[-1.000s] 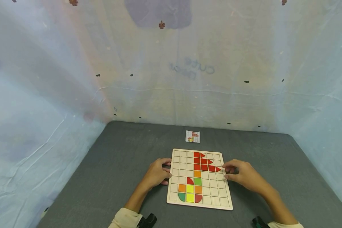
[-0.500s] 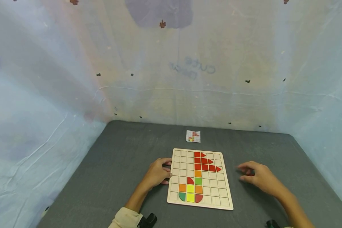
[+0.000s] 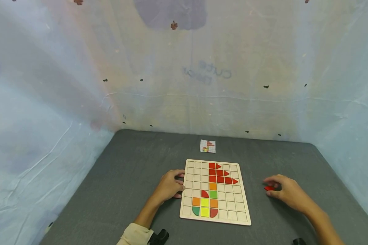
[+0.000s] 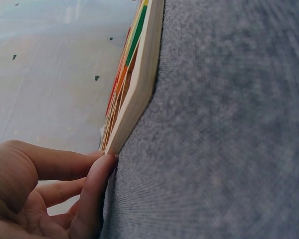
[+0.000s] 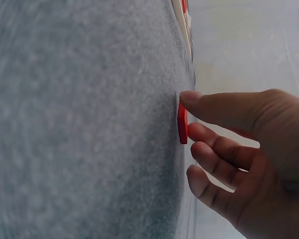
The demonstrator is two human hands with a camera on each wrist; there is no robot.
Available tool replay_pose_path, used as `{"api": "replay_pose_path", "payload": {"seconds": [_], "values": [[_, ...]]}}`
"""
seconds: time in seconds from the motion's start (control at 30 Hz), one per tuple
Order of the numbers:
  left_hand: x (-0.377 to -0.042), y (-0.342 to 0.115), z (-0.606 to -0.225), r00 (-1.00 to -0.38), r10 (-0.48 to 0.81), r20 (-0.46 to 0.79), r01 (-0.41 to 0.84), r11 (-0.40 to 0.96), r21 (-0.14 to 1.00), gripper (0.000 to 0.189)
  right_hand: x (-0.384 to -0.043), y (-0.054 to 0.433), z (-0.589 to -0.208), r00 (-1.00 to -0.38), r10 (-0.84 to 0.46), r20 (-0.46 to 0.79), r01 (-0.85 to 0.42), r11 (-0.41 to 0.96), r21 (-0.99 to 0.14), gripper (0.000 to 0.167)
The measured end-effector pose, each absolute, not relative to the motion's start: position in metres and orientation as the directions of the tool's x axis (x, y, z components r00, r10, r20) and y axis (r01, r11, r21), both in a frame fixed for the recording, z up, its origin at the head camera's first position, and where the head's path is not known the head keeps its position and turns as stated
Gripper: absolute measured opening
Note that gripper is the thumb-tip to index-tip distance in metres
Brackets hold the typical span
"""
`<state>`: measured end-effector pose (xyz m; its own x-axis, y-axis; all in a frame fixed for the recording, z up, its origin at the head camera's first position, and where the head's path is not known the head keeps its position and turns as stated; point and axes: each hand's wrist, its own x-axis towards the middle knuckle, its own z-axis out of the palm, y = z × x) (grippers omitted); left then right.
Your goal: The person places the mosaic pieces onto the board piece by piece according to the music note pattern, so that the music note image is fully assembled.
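Observation:
Flat on the grey table lies a wooden grid board with red, orange, yellow and green tiles set in its cells. My left hand rests at its left edge, with thumb and a fingertip touching the rim in the left wrist view. Right of the board, my right hand is low over the table, thumb and fingers spread around a small red tile. In the right wrist view the red tile is seen edge-on against the table, the thumb tip at its upper end; whether they touch is unclear.
A small printed card with a coloured grid pattern lies behind the board. Pale fabric walls stand around the back and sides of the grey table.
My right hand has moved away from the board's right edge, further right over the table. A red tile now shows between its fingers. The left hand stays at the board.

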<state>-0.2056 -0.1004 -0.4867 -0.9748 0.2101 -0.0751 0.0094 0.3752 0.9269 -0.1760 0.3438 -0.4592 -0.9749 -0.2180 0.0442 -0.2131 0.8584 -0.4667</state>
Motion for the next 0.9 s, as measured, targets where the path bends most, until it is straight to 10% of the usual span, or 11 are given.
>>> {"api": "replay_pose_path", "payload": {"seconds": [0.9], "values": [[-0.2056, -0.1006, -0.4871, -0.975, 0.211, -0.066, 0.017, 0.370, 0.929, 0.063, -0.1755, 0.3507, -0.4581, -0.981, -0.193, 0.006, -0.175, 0.877, -0.448, 0.021]]}}
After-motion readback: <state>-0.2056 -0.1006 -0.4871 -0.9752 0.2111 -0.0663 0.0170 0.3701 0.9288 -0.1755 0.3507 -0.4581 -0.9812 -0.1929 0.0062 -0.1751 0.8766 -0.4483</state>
